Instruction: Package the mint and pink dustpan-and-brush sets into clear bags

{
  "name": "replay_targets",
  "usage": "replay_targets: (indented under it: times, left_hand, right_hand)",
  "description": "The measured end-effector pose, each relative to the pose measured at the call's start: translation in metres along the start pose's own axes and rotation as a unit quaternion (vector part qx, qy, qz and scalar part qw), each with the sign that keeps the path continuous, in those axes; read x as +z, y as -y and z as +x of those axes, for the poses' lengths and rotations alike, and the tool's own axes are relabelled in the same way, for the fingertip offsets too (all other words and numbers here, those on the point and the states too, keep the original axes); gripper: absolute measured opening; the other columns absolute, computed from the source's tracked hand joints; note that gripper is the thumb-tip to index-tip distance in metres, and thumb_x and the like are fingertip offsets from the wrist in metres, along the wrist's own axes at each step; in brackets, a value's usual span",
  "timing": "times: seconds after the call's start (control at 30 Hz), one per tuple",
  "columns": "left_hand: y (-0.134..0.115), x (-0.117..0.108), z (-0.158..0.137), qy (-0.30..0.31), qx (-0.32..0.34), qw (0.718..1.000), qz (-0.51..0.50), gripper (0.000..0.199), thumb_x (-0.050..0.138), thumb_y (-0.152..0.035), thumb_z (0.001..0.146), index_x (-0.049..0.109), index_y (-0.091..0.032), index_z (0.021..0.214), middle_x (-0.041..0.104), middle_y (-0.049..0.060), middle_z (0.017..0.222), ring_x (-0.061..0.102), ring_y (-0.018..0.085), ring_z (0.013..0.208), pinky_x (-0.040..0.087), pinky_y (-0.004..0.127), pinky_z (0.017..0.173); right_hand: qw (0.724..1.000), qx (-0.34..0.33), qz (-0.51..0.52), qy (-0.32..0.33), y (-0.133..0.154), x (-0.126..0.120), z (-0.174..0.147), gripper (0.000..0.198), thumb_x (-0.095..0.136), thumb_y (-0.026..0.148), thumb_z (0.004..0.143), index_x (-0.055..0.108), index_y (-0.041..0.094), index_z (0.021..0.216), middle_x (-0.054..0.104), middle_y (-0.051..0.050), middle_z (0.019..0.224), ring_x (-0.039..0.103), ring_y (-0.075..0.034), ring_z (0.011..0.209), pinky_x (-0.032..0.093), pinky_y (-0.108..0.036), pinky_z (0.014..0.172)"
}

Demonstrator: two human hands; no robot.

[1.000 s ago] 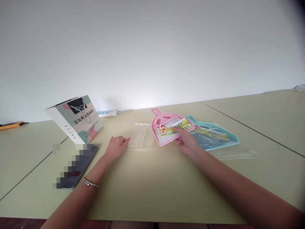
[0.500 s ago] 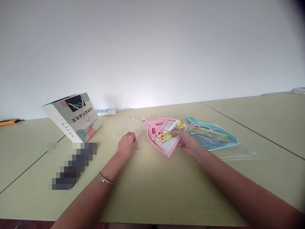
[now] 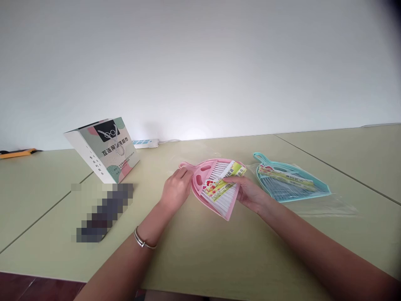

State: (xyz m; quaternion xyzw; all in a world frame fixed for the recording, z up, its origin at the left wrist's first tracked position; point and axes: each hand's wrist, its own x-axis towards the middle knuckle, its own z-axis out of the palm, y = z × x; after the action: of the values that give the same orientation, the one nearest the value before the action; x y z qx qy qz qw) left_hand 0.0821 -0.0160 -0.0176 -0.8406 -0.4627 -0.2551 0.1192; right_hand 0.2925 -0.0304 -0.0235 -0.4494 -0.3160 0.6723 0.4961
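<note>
Where the two hands meet the pink dustpan (image 3: pixel 203 174), it lies squarely between them: the left hand (image 3: pixel 177 188) has its fingers closed over the handle, leaving the looped tip poking out beyond them, while the right hand (image 3: pixel 252 195) clamps the opposite side, thumb on the printed label (image 3: pixel 219 188) and fingers underneath. A white-bristled brush (image 3: pixel 224 205) is nested in the pan beneath that label. The pan slants, its wide end and lowest corner pointing towards the person; whether that corner touches the bench (image 3: pixel 194 251) cannot be told. Just beyond the handle spreads a clear plastic sheet (image 3: pixel 191 151). To the right, near the right hand but apart from it, a teal dustpan (image 3: pixel 324 188) lies in clear wrapping (image 3: pixel 341 207), which limits room on that side. Towards the person, open bench top runs from the pink pan down to the near edge, between the forearms. On the left, a paper bag (image 3: pixel 115 154) and a dark pixelated object (image 3: pixel 105 215) stand well apart from the pan, and the far edge meets a pale wall (image 3: pixel 200 71).
</note>
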Motion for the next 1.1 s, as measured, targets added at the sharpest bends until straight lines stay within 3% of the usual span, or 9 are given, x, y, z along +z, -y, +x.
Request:
replay_targets:
  times: [0.17, 0.43, 0.67, 0.93, 1.03, 1.1]
  left_hand:
    - [-0.002, -0.006, -0.004, -0.01, 0.009, 1.0, -0.023, 0.025, 0.036, -0.022, 0.092, 0.06, -0.019, 0.091, 0.061, 0.004, 0.084, 0.057, 0.015, 0.077, 0.047, 0.025, 0.065]
    - [-0.009, -0.006, -0.004, 0.0, 0.04, 0.996, -0.075, 0.029, 0.035, -0.018, 0.09, 0.062, -0.021, 0.1, 0.062, 0.007, 0.097, 0.059, 0.017, 0.088, 0.05, 0.03, 0.077]
    - [-0.012, -0.004, -0.007, -0.007, 0.084, 0.991, -0.103, 0.027, 0.036, -0.02, 0.091, 0.063, -0.019, 0.092, 0.061, 0.007, 0.086, 0.058, 0.017, 0.082, 0.05, 0.029, 0.071]
    - [-0.025, 0.0, -0.01, 0.01, 0.157, 0.978, -0.14, 0.03, 0.033, -0.018, 0.091, 0.063, -0.019, 0.091, 0.061, 0.006, 0.087, 0.058, 0.016, 0.082, 0.05, 0.03, 0.071]
    - [-0.028, -0.005, -0.01, -0.04, 0.114, 0.979, -0.165, 0.022, 0.041, -0.023, 0.09, 0.062, -0.021, 0.098, 0.061, 0.007, 0.094, 0.057, 0.018, 0.091, 0.047, 0.036, 0.082]
    - [-0.028, -0.008, -0.009, -0.129, 0.007, 0.973, -0.189, 0.024, 0.05, -0.028, 0.087, 0.057, -0.022, 0.109, 0.056, 0.009, 0.11, 0.052, 0.022, 0.108, 0.041, 0.041, 0.093]
  right_hand:
    - [0.999, -0.016, 0.022, -0.04, -0.002, -0.002, 0.004, 0.028, 0.065, 0.011, 0.071, 0.062, 0.015, 0.099, 0.073, -0.006, 0.092, 0.069, -0.019, 0.082, 0.057, -0.026, 0.069]
    - [0.998, 0.001, -0.018, 0.06, -0.009, 0.011, -0.007, 0.023, 0.066, 0.011, 0.071, 0.066, 0.014, 0.094, 0.072, -0.008, 0.096, 0.069, -0.018, 0.084, 0.056, -0.025, 0.07]
    - [0.994, -0.012, 0.102, -0.037, -0.009, 0.015, -0.004, 0.018, 0.06, 0.006, 0.075, 0.064, 0.017, 0.09, 0.073, -0.004, 0.087, 0.069, -0.014, 0.077, 0.057, -0.019, 0.065]
    - [0.991, -0.022, 0.127, -0.041, -0.02, 0.021, -0.005, 0.018, 0.059, 0.006, 0.076, 0.063, 0.017, 0.09, 0.072, -0.001, 0.087, 0.068, -0.011, 0.076, 0.057, -0.016, 0.066]
    - [0.988, -0.023, 0.146, -0.056, -0.018, 0.022, -0.005, 0.021, 0.061, 0.007, 0.075, 0.062, 0.019, 0.092, 0.072, -0.001, 0.086, 0.068, -0.012, 0.078, 0.058, -0.015, 0.064]
    - [0.983, -0.034, 0.167, -0.071, -0.016, 0.022, -0.005, 0.023, 0.061, 0.006, 0.075, 0.061, 0.02, 0.094, 0.072, 0.0, 0.086, 0.069, -0.012, 0.08, 0.058, -0.015, 0.063]
